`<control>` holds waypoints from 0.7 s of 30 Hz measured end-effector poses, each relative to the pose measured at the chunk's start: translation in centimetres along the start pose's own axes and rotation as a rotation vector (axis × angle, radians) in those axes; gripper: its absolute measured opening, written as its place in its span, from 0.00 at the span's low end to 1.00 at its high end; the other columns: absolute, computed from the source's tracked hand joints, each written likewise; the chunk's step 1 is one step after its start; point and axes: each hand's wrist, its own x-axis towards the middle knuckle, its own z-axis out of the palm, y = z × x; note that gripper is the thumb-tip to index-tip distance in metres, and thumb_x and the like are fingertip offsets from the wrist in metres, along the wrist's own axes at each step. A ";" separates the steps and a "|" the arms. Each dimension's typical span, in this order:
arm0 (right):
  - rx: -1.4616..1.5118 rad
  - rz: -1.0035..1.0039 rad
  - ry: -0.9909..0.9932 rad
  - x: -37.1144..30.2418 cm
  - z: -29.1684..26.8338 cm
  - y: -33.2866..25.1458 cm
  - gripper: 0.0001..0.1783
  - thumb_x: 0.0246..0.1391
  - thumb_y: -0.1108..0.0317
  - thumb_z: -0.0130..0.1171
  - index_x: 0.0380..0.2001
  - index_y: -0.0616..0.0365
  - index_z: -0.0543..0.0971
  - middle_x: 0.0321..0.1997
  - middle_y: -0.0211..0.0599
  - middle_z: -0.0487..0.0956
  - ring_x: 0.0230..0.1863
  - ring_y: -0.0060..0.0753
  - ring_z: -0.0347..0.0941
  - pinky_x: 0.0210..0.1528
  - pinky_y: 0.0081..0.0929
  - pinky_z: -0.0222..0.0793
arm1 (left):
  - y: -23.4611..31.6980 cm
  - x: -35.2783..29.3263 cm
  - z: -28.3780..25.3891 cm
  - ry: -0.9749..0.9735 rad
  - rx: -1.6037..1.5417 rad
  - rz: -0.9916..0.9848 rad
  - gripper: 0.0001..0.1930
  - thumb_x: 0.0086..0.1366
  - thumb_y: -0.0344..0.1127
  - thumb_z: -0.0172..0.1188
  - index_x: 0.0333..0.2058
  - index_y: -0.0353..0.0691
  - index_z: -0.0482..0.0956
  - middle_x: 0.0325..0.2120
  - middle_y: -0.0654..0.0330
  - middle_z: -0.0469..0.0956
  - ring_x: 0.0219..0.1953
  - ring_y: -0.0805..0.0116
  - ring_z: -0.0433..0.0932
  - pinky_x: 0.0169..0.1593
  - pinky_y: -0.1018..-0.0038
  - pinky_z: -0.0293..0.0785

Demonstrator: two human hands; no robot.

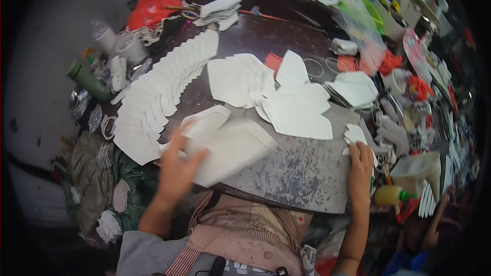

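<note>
My left hand (pixel 176 166), smeared by motion, is closed at the edge of a large white cut piece (pixel 232 151), its thumb over the near side. This piece is blurred too and tilts above the worn grey board (pixel 302 174). Just behind it, by my fingers, is another white piece (pixel 207 121) with an angled end. At the board's right edge my right hand (pixel 361 171) has its fingertips closed on a small stack of white notched pieces (pixel 355 134). Fanned white panels (pixel 299 110) lie farther back on the board, beside more overlapping ones (pixel 240 79).
A long curved row of overlapping white pieces (pixel 161 89) runs along the left. A white stack (pixel 353 89) sits back right. A yellow bottle with a green tip (pixel 393 195) and a cloudy plastic container (pixel 417 168) stand right. Green cloth (pixel 135 189) bulges at the left edge.
</note>
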 end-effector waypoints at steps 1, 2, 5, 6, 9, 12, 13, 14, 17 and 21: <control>0.023 0.014 -0.013 0.2 0.0 -0.1 0.20 0.50 0.81 0.52 0.48 0.65 0.77 0.55 0.50 0.74 0.62 0.53 0.67 0.67 0.43 0.60 | -0.9 0.8 -1.4 0.087 -0.111 -0.136 0.35 0.59 0.27 0.67 0.64 0.37 0.65 0.39 0.50 0.79 0.49 0.52 0.78 0.56 0.64 0.70; 0.045 0.035 -0.026 0.4 -0.2 -0.1 0.18 0.50 0.80 0.52 0.47 0.65 0.77 0.54 0.49 0.75 0.61 0.52 0.67 0.66 0.43 0.60 | -1.3 2.0 -2.3 0.121 -0.256 -0.286 0.36 0.58 0.27 0.67 0.65 0.36 0.64 0.43 0.49 0.79 0.52 0.51 0.76 0.59 0.62 0.69; 0.074 -0.079 0.031 0.8 -1.5 0.0 0.13 0.52 0.80 0.54 0.42 0.64 0.77 0.47 0.47 0.76 0.56 0.52 0.70 0.63 0.41 0.63 | -8.4 2.5 -1.8 0.314 0.577 0.117 0.37 0.56 0.26 0.68 0.65 0.36 0.63 0.52 0.45 0.73 0.60 0.48 0.69 0.63 0.60 0.64; 0.044 -0.132 0.083 1.0 -2.5 0.2 0.11 0.53 0.81 0.55 0.41 0.64 0.77 0.44 0.46 0.77 0.54 0.52 0.71 0.61 0.40 0.64 | -7.7 3.1 -1.0 0.324 0.504 0.189 0.36 0.56 0.26 0.68 0.63 0.36 0.65 0.54 0.45 0.72 0.61 0.47 0.67 0.63 0.59 0.63; 0.248 0.098 0.151 -1.4 -8.0 -2.0 0.09 0.56 0.80 0.57 0.41 0.65 0.76 0.38 0.43 0.80 0.41 0.45 0.77 0.48 0.36 0.71 | -1.0 4.8 0.9 0.131 0.420 0.468 0.33 0.56 0.30 0.69 0.61 0.35 0.69 0.58 0.47 0.68 0.64 0.47 0.64 0.66 0.57 0.60; 0.878 0.293 0.204 -2.4 -8.4 -5.7 0.07 0.58 0.79 0.59 0.40 0.66 0.76 0.32 0.42 0.81 0.26 0.30 0.74 0.31 0.25 0.71 | 1.8 8.9 6.3 -0.374 0.331 0.785 0.33 0.60 0.41 0.68 0.62 0.38 0.69 0.64 0.47 0.65 0.67 0.46 0.61 0.67 0.55 0.59; 1.137 0.428 0.015 -2.1 -7.9 -6.4 0.07 0.59 0.78 0.59 0.41 0.67 0.75 0.31 0.41 0.81 0.22 0.24 0.72 0.26 0.22 0.67 | 1.7 10.4 9.2 -0.476 0.264 0.898 0.33 0.61 0.44 0.67 0.63 0.39 0.68 0.63 0.47 0.66 0.68 0.45 0.61 0.67 0.55 0.59; 1.398 0.554 -0.196 -1.7 -6.7 -7.0 0.08 0.59 0.77 0.59 0.41 0.68 0.75 0.30 0.41 0.82 0.18 0.18 0.69 0.20 0.19 0.63 | 0.7 11.2 11.7 -0.494 0.331 0.929 0.33 0.63 0.47 0.65 0.63 0.39 0.67 0.62 0.47 0.67 0.67 0.46 0.63 0.66 0.56 0.61; 1.599 0.789 -0.109 -3.2 -0.9 -6.8 0.08 0.60 0.76 0.59 0.41 0.69 0.75 0.27 0.41 0.81 0.14 0.17 0.67 0.15 0.15 0.59 | 0.2 13.7 15.7 -0.608 0.457 0.973 0.32 0.64 0.50 0.62 0.62 0.38 0.68 0.60 0.47 0.70 0.63 0.45 0.68 0.62 0.57 0.67; 1.625 0.739 0.117 -4.4 0.0 -6.9 0.07 0.60 0.76 0.59 0.40 0.69 0.74 0.27 0.42 0.81 0.15 0.19 0.68 0.15 0.16 0.59 | 1.0 13.9 16.6 -0.540 0.476 0.831 0.24 0.66 0.42 0.57 0.58 0.41 0.68 0.42 0.45 0.81 0.42 0.45 0.82 0.45 0.55 0.77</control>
